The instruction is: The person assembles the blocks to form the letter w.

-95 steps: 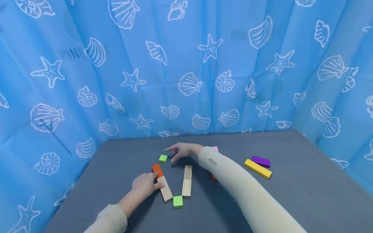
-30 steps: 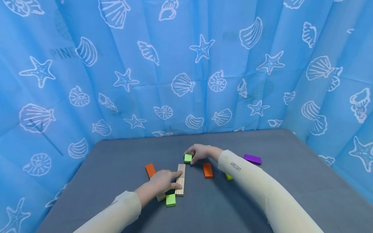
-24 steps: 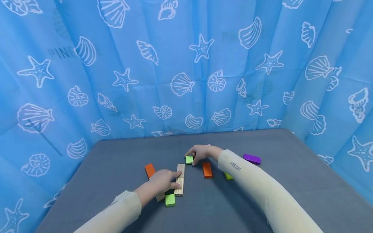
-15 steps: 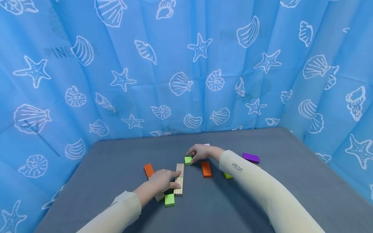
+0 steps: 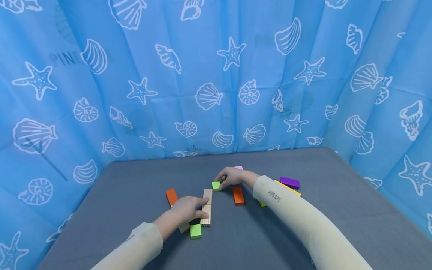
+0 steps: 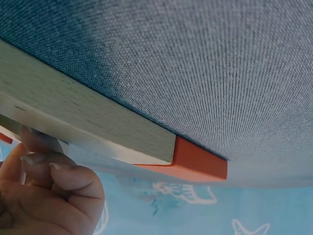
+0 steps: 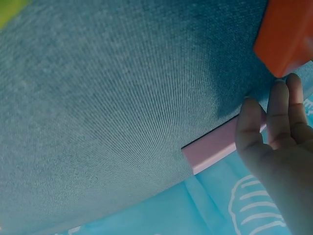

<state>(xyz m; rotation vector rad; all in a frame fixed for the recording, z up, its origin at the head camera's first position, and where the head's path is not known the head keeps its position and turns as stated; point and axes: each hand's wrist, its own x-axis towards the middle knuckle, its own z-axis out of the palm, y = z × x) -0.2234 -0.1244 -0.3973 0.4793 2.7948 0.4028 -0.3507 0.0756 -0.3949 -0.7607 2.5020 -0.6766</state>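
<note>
My right hand (image 5: 233, 177) pinches a small light-green block (image 5: 216, 186) between thumb and fingers, by the far end of two plain wooden blocks (image 5: 207, 215) laid end to end. My left hand (image 5: 185, 209) spans over a slanted row, its forefinger and thumb tips touching those wooden blocks. That slanted row has an orange block (image 5: 171, 197) at its far end and another wooden block (image 5: 184, 227), mostly hidden under the hand. A second light-green block (image 5: 195, 231) lies at the near end between both rows. In the left wrist view, wooden block (image 6: 88, 107) and orange block (image 6: 195, 161) meet end to end.
Right of the rows lies another orange block (image 5: 238, 196). A pink block (image 7: 212, 147) sits behind the right hand. Purple (image 5: 289, 183) and yellow (image 5: 287, 187) blocks and a yellow-green one (image 5: 263, 204) are partly behind the right sleeve. A blue shell-print curtain (image 5: 216, 93) borders the grey table.
The right hand has taken hold of the far green block and brought it right, then slightly back left to the wooden row's far end. The left hand has shifted right from the slanted row.
</note>
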